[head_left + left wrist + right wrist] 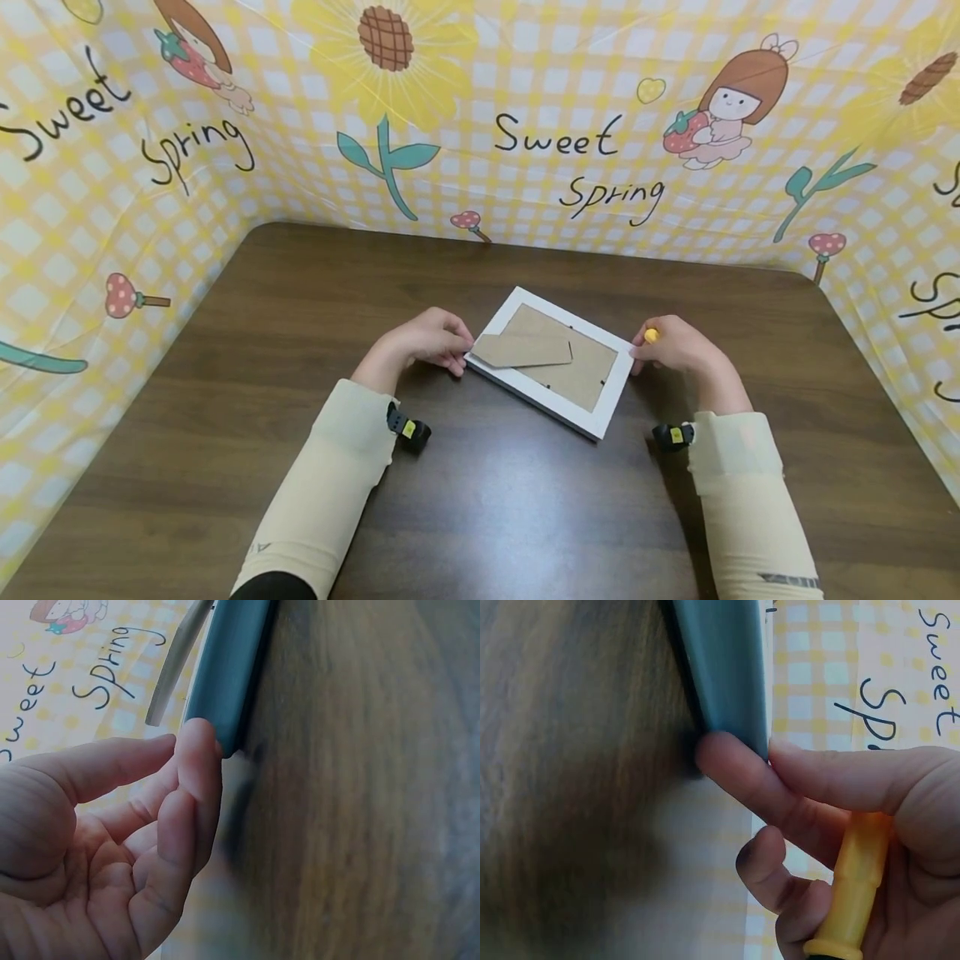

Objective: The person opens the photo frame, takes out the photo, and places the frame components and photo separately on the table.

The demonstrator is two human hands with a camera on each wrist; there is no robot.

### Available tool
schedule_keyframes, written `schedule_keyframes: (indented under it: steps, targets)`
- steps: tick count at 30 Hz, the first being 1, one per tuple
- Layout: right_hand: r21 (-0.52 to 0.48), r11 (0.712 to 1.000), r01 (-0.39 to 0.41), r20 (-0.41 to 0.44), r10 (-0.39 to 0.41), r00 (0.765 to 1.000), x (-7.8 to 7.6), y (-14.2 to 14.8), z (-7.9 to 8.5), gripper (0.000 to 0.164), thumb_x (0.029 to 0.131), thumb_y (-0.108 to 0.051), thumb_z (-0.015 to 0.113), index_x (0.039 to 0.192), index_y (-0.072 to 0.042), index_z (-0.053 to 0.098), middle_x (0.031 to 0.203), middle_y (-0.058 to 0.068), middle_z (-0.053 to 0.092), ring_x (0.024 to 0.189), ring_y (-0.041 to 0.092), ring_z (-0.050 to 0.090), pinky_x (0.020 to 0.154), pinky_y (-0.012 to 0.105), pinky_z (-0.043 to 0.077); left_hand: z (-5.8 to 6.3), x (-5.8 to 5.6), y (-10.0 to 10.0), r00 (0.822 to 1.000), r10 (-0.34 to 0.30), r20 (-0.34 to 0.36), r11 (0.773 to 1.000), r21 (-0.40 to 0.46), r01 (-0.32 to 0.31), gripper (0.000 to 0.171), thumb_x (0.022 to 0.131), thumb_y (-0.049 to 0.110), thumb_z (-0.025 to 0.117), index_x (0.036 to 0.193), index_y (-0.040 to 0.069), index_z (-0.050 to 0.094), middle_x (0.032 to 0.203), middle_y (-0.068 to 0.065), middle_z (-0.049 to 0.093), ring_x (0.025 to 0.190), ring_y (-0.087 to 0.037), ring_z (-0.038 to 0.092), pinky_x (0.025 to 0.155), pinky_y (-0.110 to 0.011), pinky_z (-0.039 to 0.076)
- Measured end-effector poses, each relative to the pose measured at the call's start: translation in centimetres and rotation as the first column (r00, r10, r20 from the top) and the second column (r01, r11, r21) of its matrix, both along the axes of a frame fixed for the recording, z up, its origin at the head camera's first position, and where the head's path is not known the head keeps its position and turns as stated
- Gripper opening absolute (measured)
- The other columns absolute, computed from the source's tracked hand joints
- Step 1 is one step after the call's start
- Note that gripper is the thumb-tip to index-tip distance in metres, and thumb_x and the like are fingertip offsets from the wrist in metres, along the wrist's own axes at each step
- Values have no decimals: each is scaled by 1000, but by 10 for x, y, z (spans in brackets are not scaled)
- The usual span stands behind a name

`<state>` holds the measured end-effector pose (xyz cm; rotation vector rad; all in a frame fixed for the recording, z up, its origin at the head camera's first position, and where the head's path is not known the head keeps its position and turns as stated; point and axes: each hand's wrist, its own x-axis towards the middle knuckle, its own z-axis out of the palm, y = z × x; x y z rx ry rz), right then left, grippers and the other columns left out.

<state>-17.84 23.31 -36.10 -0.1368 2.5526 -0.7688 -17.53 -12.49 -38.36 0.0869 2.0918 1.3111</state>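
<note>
A white picture frame (611,387) lies back side up and turned at an angle over the table. Its brown backing board (588,375) carries a flat brown easel stand (525,350), and small dark tabs sit along the board's edges. With thumb and fingertip, my left hand (435,340) pinches the frame's left corner. At the opposite corner, my right hand (678,346) grips the frame between thumb and index finger. Tucked in the right palm, under the other curled fingers, is a yellow handle (859,877); its far end is hidden.
Dark wooden table (510,517) extends around the frame on all sides. A yellow checked cloth (465,158) with flowers and lettering hangs behind and at both sides. Black wrist cameras (411,429) are strapped over pale sleeves (322,475).
</note>
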Motion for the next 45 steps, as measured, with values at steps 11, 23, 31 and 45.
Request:
schedule_keyframes:
  steps: [11, 23, 31, 45]
  targets:
    - [-47, 999, -22, 24, 23, 999, 8, 5, -3, 14, 88, -11, 59, 91, 2, 56, 74, 8, 70, 76, 22, 56, 67, 29, 43, -2, -6, 2, 998, 56, -27, 998, -5, -56, 19, 93, 11, 53, 103, -4, 60, 69, -8, 62, 59, -14, 64, 58, -23, 50]
    - [-67, 996, -57, 33, 59, 998, 18, 8, 0, 15, 89, -13, 59, 88, 1, 54, 72, 8, 70, 70, 20, 53, 64, 29, 41, -5, -17, 7, 989, 141, -48, 990, -14, -141, 19, 93, 11, 54, 104, -3, 62, 72, -8, 62, 60, -13, 64, 61, -24, 52]
    - [-81, 992, -95, 57, 99, 993, 20, 8, 1, 15, 88, -13, 60, 87, 1, 53, 72, 8, 69, 69, 21, 53, 63, 29, 40, -5, -18, 8, 984, 167, -59, 985, -20, -169, 19, 93, 12, 53, 104, -2, 62, 74, -7, 61, 60, -12, 64, 62, -24, 51]
    - [-56, 976, -209, 63, 212, 975, 25, 5, 2, 16, 86, -16, 63, 80, -4, 55, 69, 6, 69, 65, 19, 51, 61, 29, 41, -5, -33, 13, 975, 172, -140, 984, -17, -176, 18, 92, 7, 53, 101, -5, 63, 83, -11, 59, 61, -14, 62, 65, -27, 54]
